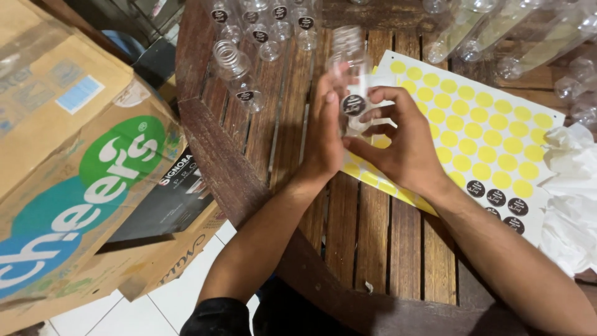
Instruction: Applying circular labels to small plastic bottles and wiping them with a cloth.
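Table (373, 249) is slatted dark wood, round-edged; both hands work over its middle; cardboard boxes (74, 174) stand well out to the left of the grip, on the floor beside the table; white crumpled paper (569, 205) lies far right of the grip. Sticker sheet (485, 137) lies under and right of the grip; judging by it, the job is well along: nearly all spots are bare yellow circles, only a handful of black round stickers (497, 202) remain in the corner nearest the person, right of and below the grip. Labelled bottles (261, 31), clear with black labels, lie grouped beyond and left of the grip, so several look done; unlabelled bottles (497, 37) lie beyond and right of it, so more look left than there are stickers showing, though the count is unclear. Current bottle (348, 68) is clear plastic, blurred, held between the hands with its upper part sticking out above them; left hand (326, 124) is flat against its left side, fingers extended, bracing rather than wrapped; right hand (404, 143) is closed on it from the right, thumb (385, 94) over the top edge of a black label (353, 104) already sitting on the bottle's face; whether that label is fully pressed down I cannot tell.
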